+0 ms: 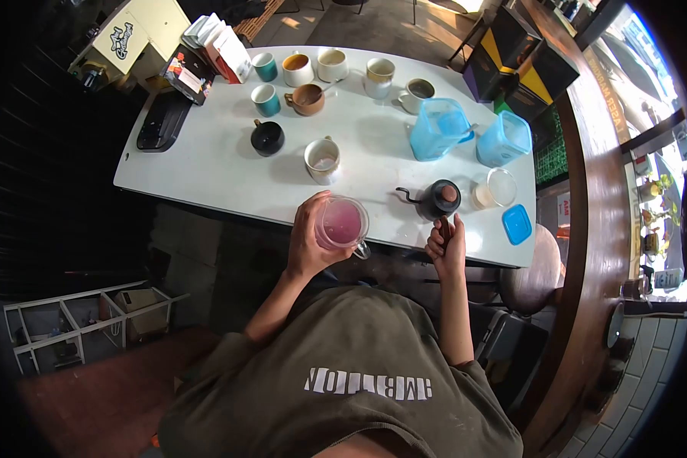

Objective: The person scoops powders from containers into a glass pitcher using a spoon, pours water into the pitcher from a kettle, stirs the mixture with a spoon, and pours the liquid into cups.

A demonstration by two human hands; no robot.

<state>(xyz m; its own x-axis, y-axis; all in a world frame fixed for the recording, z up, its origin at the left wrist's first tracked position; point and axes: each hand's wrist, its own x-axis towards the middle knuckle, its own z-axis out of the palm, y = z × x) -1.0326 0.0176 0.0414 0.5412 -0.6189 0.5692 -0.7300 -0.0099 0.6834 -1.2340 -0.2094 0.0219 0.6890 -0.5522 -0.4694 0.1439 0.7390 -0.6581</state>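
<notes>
My left hand (310, 238) is wrapped round a clear glass mug (342, 221) with pink contents, held at the table's front edge. The mug's handle points down to the right. In my right hand (446, 246) is the wooden handle of a small black gooseneck kettle (438, 200). Its lid has a wooden knob, and its spout points left. Whether the kettle touches the table I cannot tell. A pale ceramic mug (323, 161) stands just beyond the glass mug. To the kettle's right are a clear round container (497, 188) and a blue lid (516, 224).
On the white table (214, 172) stand a black cup (267, 138), a brown cup (306, 99) and several other mugs at the back. Two blue plastic containers, a larger one (438, 131) and a smaller one (504, 140), are at right. Dark boxes (523, 61) stand behind them.
</notes>
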